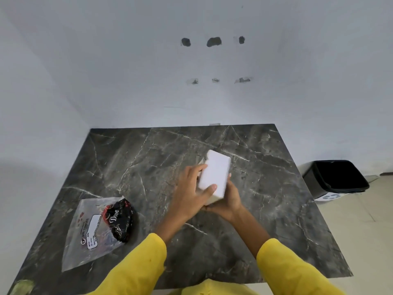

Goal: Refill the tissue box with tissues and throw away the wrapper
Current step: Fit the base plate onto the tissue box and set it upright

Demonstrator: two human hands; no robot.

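Observation:
A white block of tissues (215, 173) is held above the middle of the dark marble table (148, 158). My left hand (192, 188) grips its left side, thumb across the near top face. Underneath the near end, my right hand (228, 201) cups the block. A clear plastic wrapper (85, 235) with a white label lies flat at the table's left front. On its right part sits a black and red tissue box (120, 220) with white script, crumpled in look. No opening in the box shows from here.
A black-lined waste bin (336, 177) stands on the tiled floor to the right of the table. A white wall with several dark holes rises behind the table. Yellow sleeves cover both forearms at the bottom of the view.

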